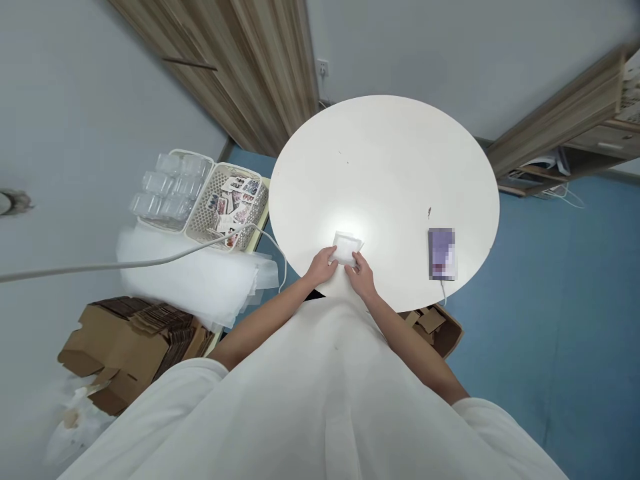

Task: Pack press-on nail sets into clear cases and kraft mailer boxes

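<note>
A small, flat, whitish translucent packet [346, 249] lies at the near edge of the round white table, with thin layered edges sticking out at its top and right. What is inside it cannot be made out. My left hand [323, 265] grips its left edge, thumb on the near side and fingers along the side. At the right edge, my right hand [361, 272] holds it in the same way, fingers bent over the corner.
The round white table [385, 153] carries a phone-like purple device [442, 254] with a cable at right. To the left are a basket of nail-tip cards [200, 213], a basket of clear plastic boxes [173, 183], white foam sheets [190, 273] and folded cardboard boxes [120, 340]. An open carton [450, 333] stands below the table.
</note>
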Available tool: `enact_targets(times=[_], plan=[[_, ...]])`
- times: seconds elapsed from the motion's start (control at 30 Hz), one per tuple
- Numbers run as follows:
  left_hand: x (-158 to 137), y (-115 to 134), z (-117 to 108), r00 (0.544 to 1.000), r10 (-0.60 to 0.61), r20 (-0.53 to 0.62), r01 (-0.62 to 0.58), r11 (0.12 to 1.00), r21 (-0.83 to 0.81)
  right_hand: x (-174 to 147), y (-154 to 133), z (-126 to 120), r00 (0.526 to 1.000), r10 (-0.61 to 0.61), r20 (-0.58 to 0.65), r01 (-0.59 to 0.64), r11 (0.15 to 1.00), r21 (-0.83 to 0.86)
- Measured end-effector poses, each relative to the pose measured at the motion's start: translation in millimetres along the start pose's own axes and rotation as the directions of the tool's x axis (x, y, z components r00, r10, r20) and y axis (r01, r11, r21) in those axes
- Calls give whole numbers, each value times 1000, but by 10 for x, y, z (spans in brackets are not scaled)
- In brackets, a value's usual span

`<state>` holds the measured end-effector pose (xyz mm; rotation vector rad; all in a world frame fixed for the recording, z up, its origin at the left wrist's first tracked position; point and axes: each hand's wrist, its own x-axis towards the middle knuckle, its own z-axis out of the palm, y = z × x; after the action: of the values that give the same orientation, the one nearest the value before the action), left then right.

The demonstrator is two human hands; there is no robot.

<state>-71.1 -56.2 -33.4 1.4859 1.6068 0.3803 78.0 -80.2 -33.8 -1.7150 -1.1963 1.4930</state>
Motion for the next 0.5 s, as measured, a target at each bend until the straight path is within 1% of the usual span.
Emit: enact_targets(times=[0.1,0.23,0.37,0.5], plan=[[74,-78,-167,999,0,-42,-2,1000,-29,117,-106,153,1000,7,3,-7,999,34],[193,-250,-470,989,-17,-148,5,996,-85,327,-297,494,1000,-28,14,27,998,62],[337,-490,-777,973,-3,-230,-28,991,-133,573,-468,910,996,-84,13,84,996,24],[493,-691,-1062,966,1,-259,-39,989,-140,832,-615,1243,990,-140,0,140,989,-43]])
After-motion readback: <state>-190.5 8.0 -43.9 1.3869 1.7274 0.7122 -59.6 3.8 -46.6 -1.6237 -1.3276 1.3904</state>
